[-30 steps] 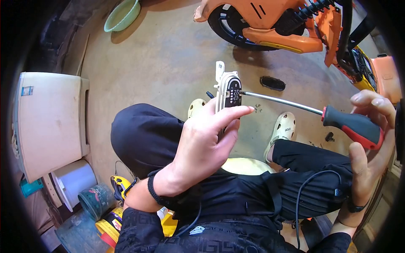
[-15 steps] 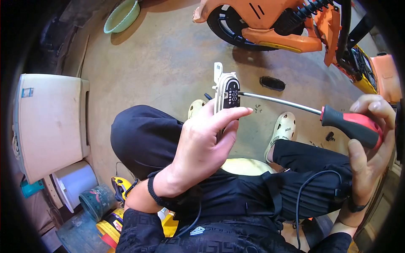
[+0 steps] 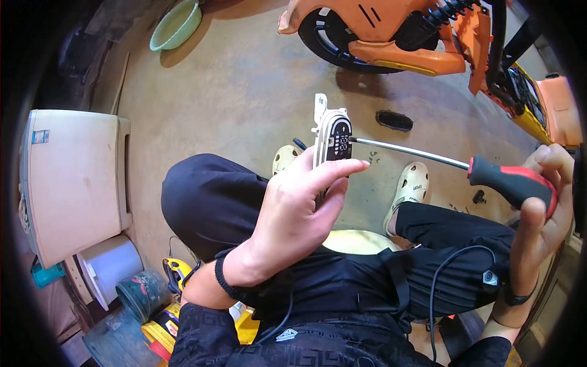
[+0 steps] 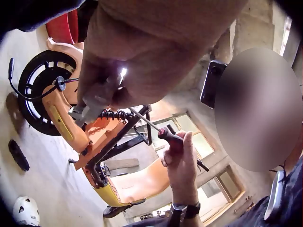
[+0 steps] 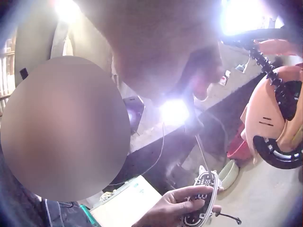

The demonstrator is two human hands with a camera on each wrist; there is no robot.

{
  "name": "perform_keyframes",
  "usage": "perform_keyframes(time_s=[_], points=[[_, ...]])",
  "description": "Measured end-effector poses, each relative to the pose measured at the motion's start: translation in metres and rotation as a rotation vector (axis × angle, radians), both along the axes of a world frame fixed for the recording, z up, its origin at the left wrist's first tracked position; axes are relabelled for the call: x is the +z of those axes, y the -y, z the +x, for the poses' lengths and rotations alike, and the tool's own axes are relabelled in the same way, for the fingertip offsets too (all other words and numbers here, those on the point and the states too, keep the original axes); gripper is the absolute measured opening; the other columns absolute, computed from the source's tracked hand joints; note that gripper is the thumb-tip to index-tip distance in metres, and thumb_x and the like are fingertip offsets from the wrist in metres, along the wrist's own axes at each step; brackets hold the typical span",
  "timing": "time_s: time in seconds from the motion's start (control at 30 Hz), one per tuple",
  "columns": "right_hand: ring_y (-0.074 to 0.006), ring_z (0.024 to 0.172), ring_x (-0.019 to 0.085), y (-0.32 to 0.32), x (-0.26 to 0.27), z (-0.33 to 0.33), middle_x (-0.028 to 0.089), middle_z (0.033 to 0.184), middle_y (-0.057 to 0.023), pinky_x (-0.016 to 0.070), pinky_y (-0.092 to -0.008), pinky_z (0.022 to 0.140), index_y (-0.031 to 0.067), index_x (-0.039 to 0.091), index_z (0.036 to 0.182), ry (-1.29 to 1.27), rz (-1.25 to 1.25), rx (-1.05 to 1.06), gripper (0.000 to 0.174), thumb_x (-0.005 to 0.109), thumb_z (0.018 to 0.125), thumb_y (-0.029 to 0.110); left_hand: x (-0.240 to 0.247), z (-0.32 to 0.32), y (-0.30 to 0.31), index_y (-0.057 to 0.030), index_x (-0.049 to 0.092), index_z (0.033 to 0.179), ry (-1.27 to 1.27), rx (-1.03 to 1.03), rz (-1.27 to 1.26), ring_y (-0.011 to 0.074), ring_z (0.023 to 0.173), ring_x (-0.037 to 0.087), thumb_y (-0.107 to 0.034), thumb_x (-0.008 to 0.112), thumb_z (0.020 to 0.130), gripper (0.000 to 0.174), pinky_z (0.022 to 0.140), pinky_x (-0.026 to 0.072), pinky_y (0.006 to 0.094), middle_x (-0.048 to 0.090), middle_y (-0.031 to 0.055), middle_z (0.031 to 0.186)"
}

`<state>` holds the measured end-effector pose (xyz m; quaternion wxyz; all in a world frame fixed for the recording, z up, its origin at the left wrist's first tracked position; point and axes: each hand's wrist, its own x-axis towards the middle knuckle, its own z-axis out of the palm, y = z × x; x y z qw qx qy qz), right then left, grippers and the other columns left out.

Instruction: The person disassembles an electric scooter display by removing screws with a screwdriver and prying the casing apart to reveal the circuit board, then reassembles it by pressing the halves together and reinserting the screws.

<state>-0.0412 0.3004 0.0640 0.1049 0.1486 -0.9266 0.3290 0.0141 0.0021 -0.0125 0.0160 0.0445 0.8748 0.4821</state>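
Note:
In the head view my left hand (image 3: 293, 202) grips a white-edged display unit (image 3: 340, 139) with a black face, held upright above my lap. My right hand (image 3: 541, 208) holds the red and dark handle of a screwdriver (image 3: 411, 150). Its tip meets the right edge of the unit's face. In the right wrist view the left hand (image 5: 177, 203) lies across the black face of the unit (image 5: 206, 180), and a short dark cable hangs from it. The left wrist view shows the right hand (image 4: 182, 165) around the screwdriver handle (image 4: 171, 138).
An orange scooter (image 3: 403, 37) stands ahead, with a black oval part (image 3: 394, 120) on the floor near its wheel. A green basin (image 3: 177, 25) lies at the back left. A white box (image 3: 76, 177), buckets (image 3: 113, 266) and a yellow tool (image 3: 176, 273) are at the left.
The screwdriver handle has turned, its red and dark sides shifting in my right hand, whose fingers have moved slightly lower. My left hand keeps its grip on the display unit, nearly still.

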Motion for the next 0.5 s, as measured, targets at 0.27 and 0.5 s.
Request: perform_keyframes(time_s=[0.27,0.5], points=[[-0.0181,0.091,0.056,0.041,0.004,-0.001,0.053,0.098,-0.0085,0.0462,-0.0313,0.086,0.0063,0.043,0.139,-0.019,-0.132,0.072,0.079,0.059,0.092,0.068,-0.002,-0.001,0.001,-0.0062,0.073,0.116,0.013,0.013,-0.011,0.0163,0.085,0.064,0.01,0.063,0.087,0.035,0.076,0.0502,0.0268,0.066,0.009,0.097],[-0.0152,0.087,0.057,-0.009,-0.001,-0.001,0.056,0.103,-0.0087,0.0459,-0.0285,0.082,0.0026,0.046,0.134,0.005,-0.029,0.053,0.083,0.063,0.089,0.07,0.0,0.0,0.0,-0.0062,0.073,0.117,0.019,-0.009,0.026,0.0161,0.084,0.064,0.01,0.063,0.087,0.035,0.076,0.0504,0.0269,0.066,0.0088,0.097]])
